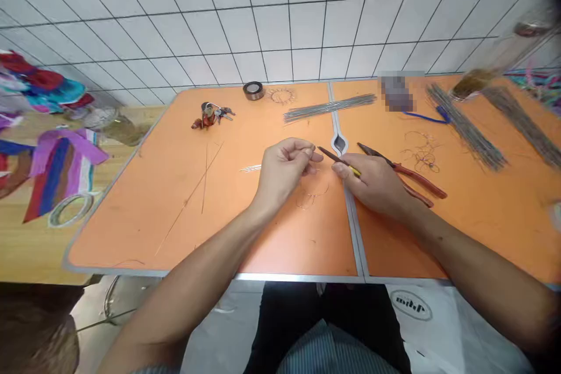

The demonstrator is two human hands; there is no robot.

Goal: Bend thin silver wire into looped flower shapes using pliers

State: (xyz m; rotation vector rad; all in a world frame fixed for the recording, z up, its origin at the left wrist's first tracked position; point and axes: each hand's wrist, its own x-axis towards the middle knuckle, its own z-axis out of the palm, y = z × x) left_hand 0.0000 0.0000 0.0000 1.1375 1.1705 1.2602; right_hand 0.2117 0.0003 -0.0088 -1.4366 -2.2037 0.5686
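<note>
Over the middle of the orange table, my left hand (287, 166) is closed in a pinch, and what it holds is too small to make out. My right hand (374, 181) grips a small tool with a dark pointed tip (329, 153) and a yellow handle; the tip points at my left fingertips. Thin loops of fine wire (312, 194) lie below my hands. A few short pale sticks (250, 169) show beside my left wrist. Pliers with red handles (421, 179) rest just beyond my right hand.
Wire bundles lie at the back (331, 107) and right (467, 128). Keys (213, 115) and a tape roll (253, 90) sit at the back left. Two long thin wires (186, 201) cross the left part. Coloured ribbons (61, 172) are on a wooden table.
</note>
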